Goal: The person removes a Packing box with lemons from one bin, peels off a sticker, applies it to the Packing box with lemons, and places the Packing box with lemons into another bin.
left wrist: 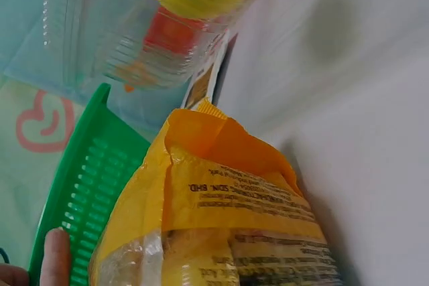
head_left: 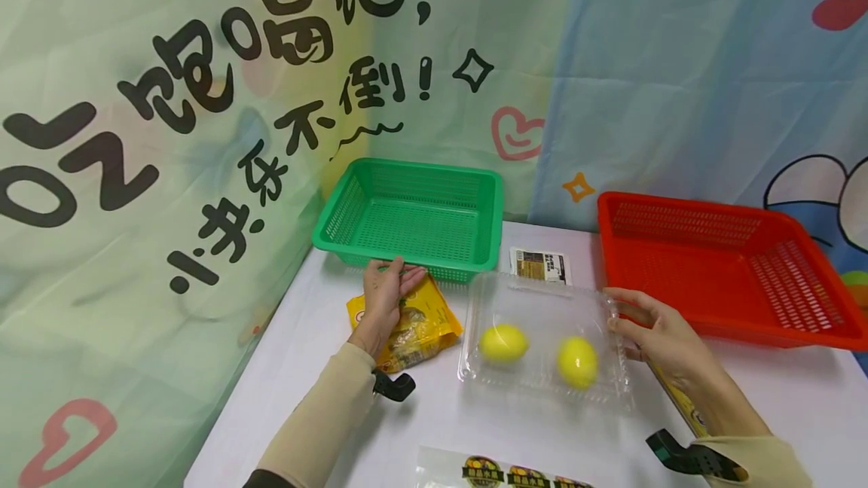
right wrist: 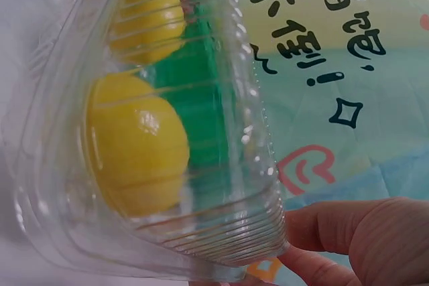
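Observation:
My left hand (head_left: 392, 286) rests flat on a yellow snack bag (head_left: 415, 328) lying just in front of the green basket (head_left: 414, 218). In the left wrist view the bag (left wrist: 221, 219) fills the frame, and one fingertip (left wrist: 53, 258) shows beside the basket's rim (left wrist: 80, 185). My right hand (head_left: 631, 326) grips the right edge of a clear plastic clamshell (head_left: 542, 307) on the white table. Two yellow lemons (head_left: 504, 343) (head_left: 577, 361) lie inside it. In the right wrist view the thumb and fingers (right wrist: 348, 232) pinch the clamshell's rim (right wrist: 255, 185).
An empty red basket (head_left: 725, 269) stands at the right rear. A small printed label (head_left: 540, 264) lies between the baskets. A sheet of stickers (head_left: 508, 473) sits at the table's near edge. Another packet (head_left: 678, 398) lies under my right wrist. Printed curtains hang behind and to the left.

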### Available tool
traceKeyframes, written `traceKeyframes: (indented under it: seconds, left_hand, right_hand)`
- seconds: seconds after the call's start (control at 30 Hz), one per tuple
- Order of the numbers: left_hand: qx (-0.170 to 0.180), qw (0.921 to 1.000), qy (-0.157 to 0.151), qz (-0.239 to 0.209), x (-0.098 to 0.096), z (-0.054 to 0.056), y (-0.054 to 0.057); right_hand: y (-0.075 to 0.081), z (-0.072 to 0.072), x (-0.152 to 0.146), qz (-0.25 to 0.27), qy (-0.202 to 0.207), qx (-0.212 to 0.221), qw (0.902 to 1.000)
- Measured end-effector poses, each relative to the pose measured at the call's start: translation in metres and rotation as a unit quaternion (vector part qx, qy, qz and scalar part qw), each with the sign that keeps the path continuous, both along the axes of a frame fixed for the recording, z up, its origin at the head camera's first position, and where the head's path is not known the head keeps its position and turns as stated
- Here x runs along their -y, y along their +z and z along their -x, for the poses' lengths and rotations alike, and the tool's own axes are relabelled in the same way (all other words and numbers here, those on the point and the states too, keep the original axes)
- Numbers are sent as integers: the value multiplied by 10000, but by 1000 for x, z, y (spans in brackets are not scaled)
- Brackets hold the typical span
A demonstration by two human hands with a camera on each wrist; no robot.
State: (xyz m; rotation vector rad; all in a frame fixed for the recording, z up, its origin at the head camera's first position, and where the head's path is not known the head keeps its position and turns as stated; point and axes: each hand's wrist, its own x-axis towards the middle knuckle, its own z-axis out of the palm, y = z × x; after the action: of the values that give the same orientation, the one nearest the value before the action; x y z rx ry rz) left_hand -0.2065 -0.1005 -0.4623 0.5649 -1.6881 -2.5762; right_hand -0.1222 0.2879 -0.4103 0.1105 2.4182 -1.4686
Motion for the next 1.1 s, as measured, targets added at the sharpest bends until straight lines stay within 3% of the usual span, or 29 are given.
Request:
traceKeyframes:
  seconds: [0.13,0.43,0.67,0.83,1.1]
  left_hand:
    - [1,9996,-259,-67,-1,-6,2]
    - [42,9936,-1121,159,-9,-32,15]
    - [-15,9729,-2056,1059,-14,-56,17]
    - [37,9577,-2434,1531,-15,-69,13]
    - [-43,9496,-2757,1490,-13,-82,5]
  right_hand:
    - [-4,-3,1,124,-15,73,9999]
    - [-12,-9,2,37,-152,-1,9999]
    - [-18,-11,2,32,-155,105,9998]
    - [-18,-12,2,7,-149,201,9997]
    - [-23,-13,0,23,-186,454,9988]
